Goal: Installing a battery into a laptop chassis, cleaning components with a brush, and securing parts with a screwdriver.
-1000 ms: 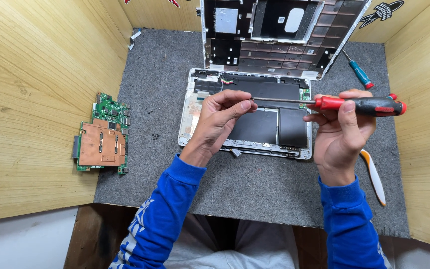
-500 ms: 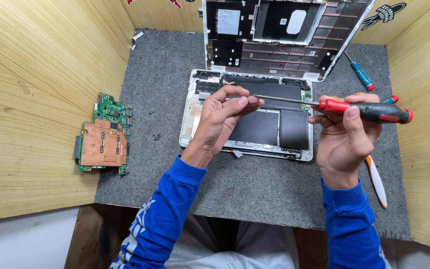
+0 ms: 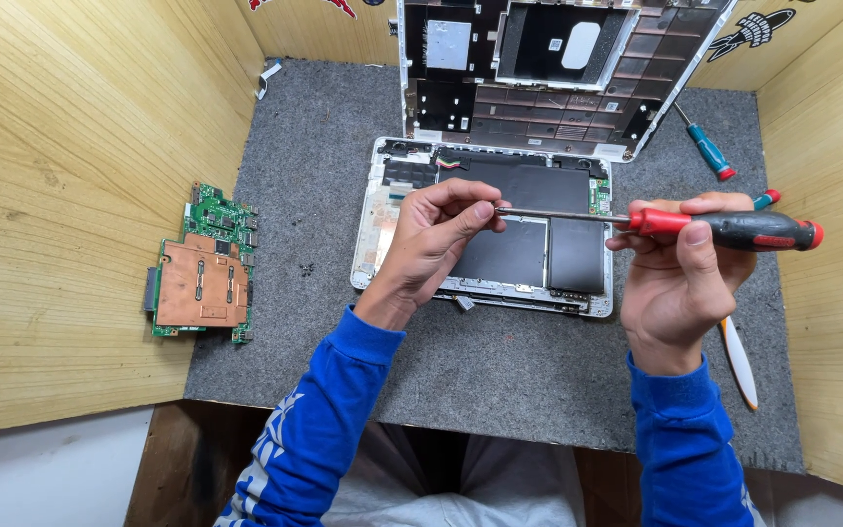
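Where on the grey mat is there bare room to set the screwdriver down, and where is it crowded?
Free: the mat strip between the open laptop base and the near edge, and the patch between the green circuit board and the base. Crowded: the right side, with the teal screwdriver and white pry tool beside the right hand.

surface: grey felt mat [image 3: 500,381] | on it: opened white laptop chassis [image 3: 485,229], green circuit board [image 3: 202,268], teal-handled screwdriver [image 3: 706,148], white plastic pry tool [image 3: 739,361]
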